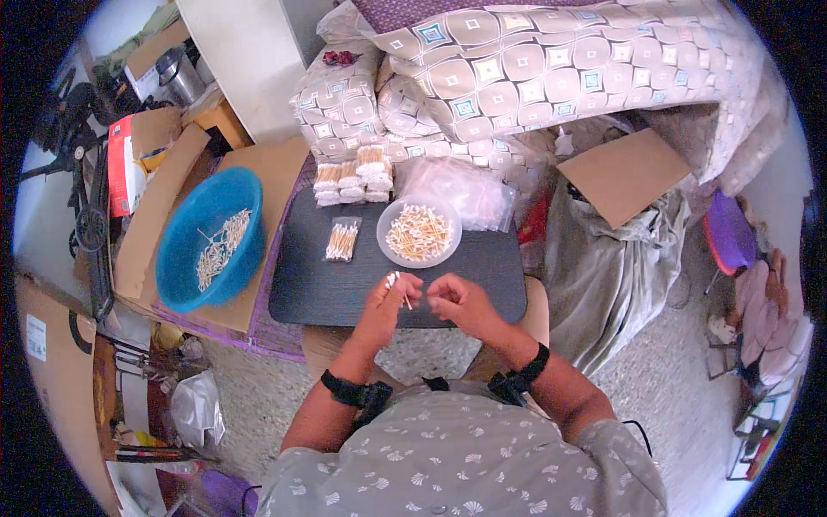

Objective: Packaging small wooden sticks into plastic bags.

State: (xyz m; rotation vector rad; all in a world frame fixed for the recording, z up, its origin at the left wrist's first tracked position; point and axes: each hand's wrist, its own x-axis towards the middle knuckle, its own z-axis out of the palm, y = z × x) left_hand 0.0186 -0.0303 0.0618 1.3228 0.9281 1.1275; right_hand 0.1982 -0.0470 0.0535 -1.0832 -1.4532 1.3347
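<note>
My left hand [382, 308] is closed around a few cotton swabs [393, 280], whose white tips show above and beside the fingers. Just to its right, my right hand [462, 304] has its fingers curled in toward the thumb; whether anything is pinched there is hidden. Both hands hover over the near edge of a small black table [301, 284]. Beyond them stands a whitish round bowl [382, 246] full of loose cotton swabs [419, 233]. A clear packet of cotton swabs [342, 239] lies left of the bowl, and several filled packets [353, 178] are stacked at the back left.
Clear plastic bags [465, 194] lie behind the bowl. At left, a blue tub [185, 297] with more swabs rests on cardboard [280, 172]. A patterned cushioned seat [517, 95] borders the table's far side. A cardboard sheet [624, 175] tops a grey cloth sack [603, 267] at right.
</note>
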